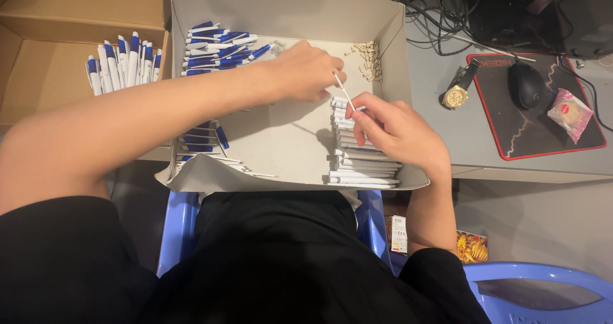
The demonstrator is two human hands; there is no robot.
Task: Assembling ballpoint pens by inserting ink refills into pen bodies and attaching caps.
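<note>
At the far left an open brown cardboard box (38,62) holds a bunch of blue-and-white pens (123,59) lying side by side. Next to it a shallow grey-white tray (287,138), resting over the person's lap above a blue plastic chair (175,225), carries more such pens (220,48) at its back left, blue pen parts (204,138) under the forearm, and a small heap of tan springs (369,59) at the back right. The left hand (306,71) reaches across the tray, fingers curled, pinching the upper end of a thin white refill (343,92). The right hand (393,129) pinches the refill's lower end above a stacked row of white pen barrels (361,161). Further right, the grey table (472,138) bears a gold wristwatch (456,94), a black mouse (525,84) on a red-edged mat (543,138), a pink wrapped snack (569,113) and tangled cables (440,11).
</note>
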